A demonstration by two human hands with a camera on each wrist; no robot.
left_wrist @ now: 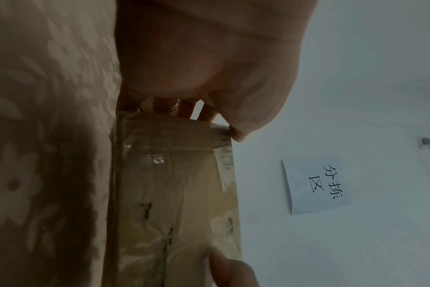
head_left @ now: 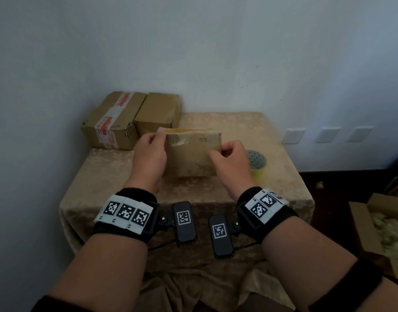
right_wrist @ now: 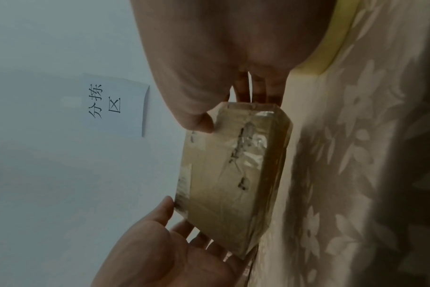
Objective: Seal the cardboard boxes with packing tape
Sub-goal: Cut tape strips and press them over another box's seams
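Both forearms reach forward, wrists banded. Left hand (head_left: 151, 154) grips with thumb on top and fingers curled behind; right hand (head_left: 230, 159) pinches likewise, thumb up, fingers tucked.

Tape roll (head_left: 258, 164) half hidden behind right hand (head_left: 230, 162); floor box (head_left: 373, 224) cut by frame edge.

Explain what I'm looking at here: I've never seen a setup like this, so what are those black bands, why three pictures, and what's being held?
No machine: a person wears cameras on the head and both wrists, on black bands with printed markers. The head view looks down at a cloth-covered table. The left hand and right hand grip opposite ends of a small cardboard box, already wrapped in clear tape. The wrist views show that box from each side, sideways. Two more boxes sit behind, and a tape roll lies right.
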